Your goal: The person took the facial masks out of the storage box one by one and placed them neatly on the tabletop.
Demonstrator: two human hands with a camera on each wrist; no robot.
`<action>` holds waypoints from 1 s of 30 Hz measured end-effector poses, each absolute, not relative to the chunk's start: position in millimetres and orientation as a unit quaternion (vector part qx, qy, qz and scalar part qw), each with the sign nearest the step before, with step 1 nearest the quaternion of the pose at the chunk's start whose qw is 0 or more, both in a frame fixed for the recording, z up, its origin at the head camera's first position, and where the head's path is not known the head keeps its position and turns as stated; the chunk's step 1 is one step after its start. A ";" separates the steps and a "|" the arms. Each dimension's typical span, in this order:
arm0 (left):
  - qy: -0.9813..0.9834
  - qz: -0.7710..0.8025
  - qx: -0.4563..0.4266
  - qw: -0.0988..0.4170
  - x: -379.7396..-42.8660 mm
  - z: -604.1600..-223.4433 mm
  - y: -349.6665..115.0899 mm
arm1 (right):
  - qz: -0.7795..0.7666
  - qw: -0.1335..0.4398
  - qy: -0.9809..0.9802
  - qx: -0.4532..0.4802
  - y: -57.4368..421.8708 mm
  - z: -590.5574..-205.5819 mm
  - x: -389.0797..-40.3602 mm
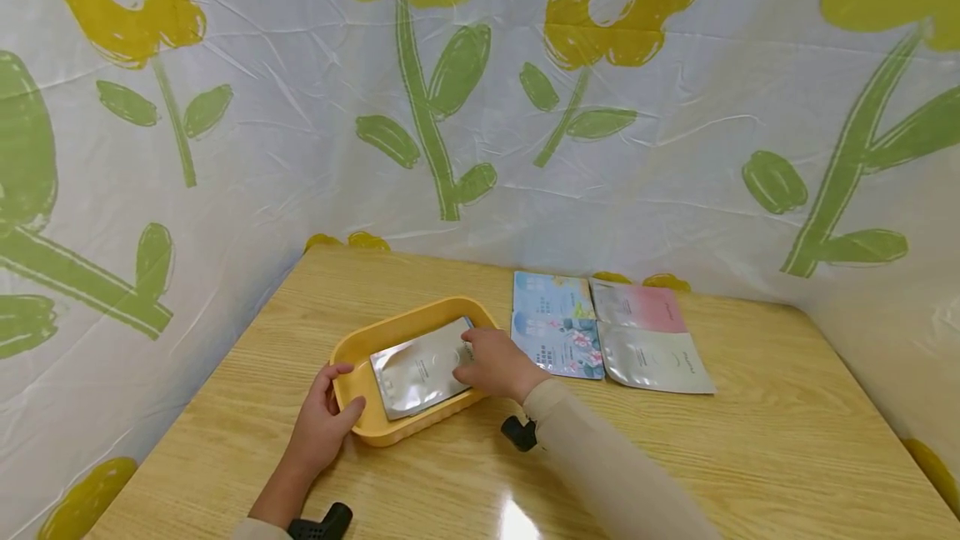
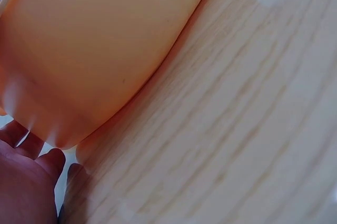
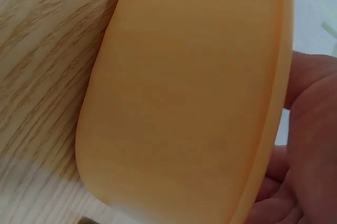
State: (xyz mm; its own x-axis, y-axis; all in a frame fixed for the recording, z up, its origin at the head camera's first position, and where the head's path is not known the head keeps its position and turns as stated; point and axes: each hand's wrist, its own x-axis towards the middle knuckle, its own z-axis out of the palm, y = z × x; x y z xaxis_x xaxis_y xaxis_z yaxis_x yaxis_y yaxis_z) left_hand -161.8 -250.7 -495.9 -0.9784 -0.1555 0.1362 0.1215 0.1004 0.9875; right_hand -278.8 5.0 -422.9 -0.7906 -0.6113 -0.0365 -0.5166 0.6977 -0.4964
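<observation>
A yellow plastic basket [image 1: 352, 390] sits on the table, and a silver face mask packet [image 1: 420, 369] lies inside it. Along the packet's far right edge a bluish strip shows, perhaps another packet underneath. My left hand [image 1: 326, 419] grips the basket's left end, thumb at the near rim and fingers at the far side; the left wrist view shows this hand [image 2: 26, 166] against the basket wall. My right hand [image 1: 502, 363] reaches over the basket's right end and holds the packet's right edge by thumb and fingers. From the right wrist, the hand [image 3: 313, 134] appears beyond the rim.
To the basket's right lie two blue flowered packets [image 1: 558, 348], a silver-and-pink packet [image 1: 645, 307] and another silver packet [image 1: 656, 359], side by side. A flower-print cloth [image 1: 300, 107] hangs behind the wooden table [image 1: 750, 457] and at its sides.
</observation>
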 end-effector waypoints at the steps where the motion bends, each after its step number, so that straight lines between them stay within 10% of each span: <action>1: -0.735 -0.670 0.013 0.103 -161.9 -495.6 -250.5 | -0.232 0.105 0.919 -0.301 3.8 -422.7 -279.1; 30: -0.735 -0.671 0.015 0.100 -162.5 -497.2 -251.3 | -0.140 0.148 0.950 -0.238 -17.7 -422.8 -281.9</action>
State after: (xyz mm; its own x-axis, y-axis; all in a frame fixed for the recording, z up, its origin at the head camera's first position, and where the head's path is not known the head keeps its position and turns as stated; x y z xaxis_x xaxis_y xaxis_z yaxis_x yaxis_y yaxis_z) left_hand -162.5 -251.3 -497.2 -0.9795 -0.1559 0.1277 0.1131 0.0995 0.9886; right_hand -281.9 -17.7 -422.8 -0.8426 -0.4938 -0.2150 -0.4111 0.8475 -0.3358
